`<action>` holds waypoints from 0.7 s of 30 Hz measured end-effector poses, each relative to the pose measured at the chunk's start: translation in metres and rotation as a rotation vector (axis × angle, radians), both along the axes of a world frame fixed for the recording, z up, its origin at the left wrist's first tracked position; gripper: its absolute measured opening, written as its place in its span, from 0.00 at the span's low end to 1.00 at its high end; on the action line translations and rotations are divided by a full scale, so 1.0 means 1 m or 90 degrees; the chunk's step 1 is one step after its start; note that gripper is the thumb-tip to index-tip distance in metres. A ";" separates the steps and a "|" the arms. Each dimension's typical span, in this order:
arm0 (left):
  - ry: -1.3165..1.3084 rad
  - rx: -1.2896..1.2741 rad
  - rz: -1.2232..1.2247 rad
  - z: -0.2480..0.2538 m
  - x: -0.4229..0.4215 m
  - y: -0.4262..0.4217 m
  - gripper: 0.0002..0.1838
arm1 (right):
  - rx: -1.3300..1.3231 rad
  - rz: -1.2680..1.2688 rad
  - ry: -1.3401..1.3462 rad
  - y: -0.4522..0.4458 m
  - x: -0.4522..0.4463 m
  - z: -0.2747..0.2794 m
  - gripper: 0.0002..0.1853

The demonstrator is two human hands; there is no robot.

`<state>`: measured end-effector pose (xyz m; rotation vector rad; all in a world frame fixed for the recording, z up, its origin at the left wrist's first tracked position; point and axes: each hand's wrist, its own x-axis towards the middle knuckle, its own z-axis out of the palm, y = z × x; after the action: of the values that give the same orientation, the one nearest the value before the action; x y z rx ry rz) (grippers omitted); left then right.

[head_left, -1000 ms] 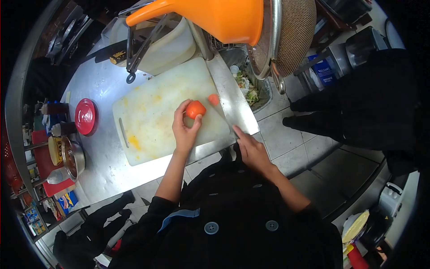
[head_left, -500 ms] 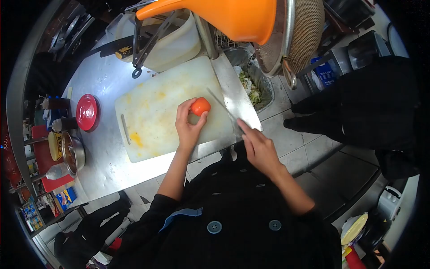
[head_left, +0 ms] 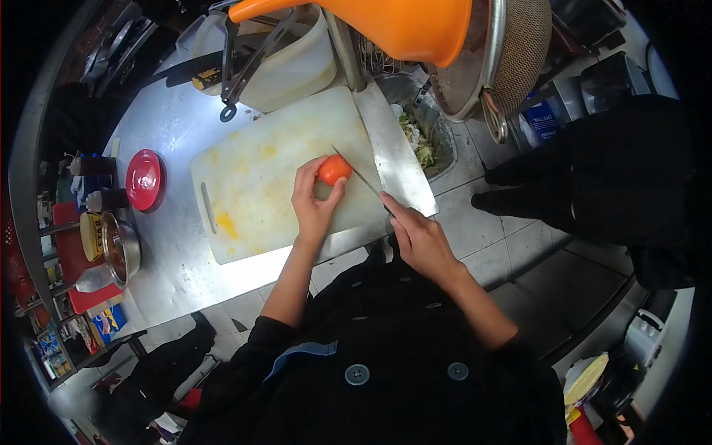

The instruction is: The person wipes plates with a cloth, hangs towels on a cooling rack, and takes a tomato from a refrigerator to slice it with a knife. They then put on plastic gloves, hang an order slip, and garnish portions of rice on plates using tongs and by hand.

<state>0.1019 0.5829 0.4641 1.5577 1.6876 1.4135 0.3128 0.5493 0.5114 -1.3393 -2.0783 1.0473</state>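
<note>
Between the thumb and fingers of my left hand a red tomato is held on the white cutting board. My right hand is closed around the handle of a knife. The blade slants up and left across the board, with its edge at the tomato's right side; I cannot tell whether it has entered the skin. Most of the handle is hidden in my fingers. Yellow stains mark the board.
A steel table carries the board, a red plate and a plastic tub. Overhead hang an orange funnel and a strainer. A bin of scraps stands at the right. Two people in dark clothes are nearby.
The knife has moved left, from a gap beside the tomato to its right side, my right hand going with it. My left hand keeps its hold on the tomato.
</note>
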 end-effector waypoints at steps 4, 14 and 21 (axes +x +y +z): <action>0.013 0.004 0.004 0.001 -0.001 0.000 0.22 | 0.038 -0.003 0.066 -0.001 0.004 -0.006 0.26; 0.006 0.001 -0.004 0.001 -0.002 0.001 0.21 | -0.011 0.010 0.037 0.001 0.006 0.006 0.25; 0.000 -0.011 -0.002 0.002 -0.001 0.001 0.21 | 0.007 0.018 0.041 0.005 0.002 0.002 0.25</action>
<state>0.1008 0.5837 0.4664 1.5513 1.6919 1.3930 0.3145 0.5547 0.5133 -1.2580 -2.0576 1.0745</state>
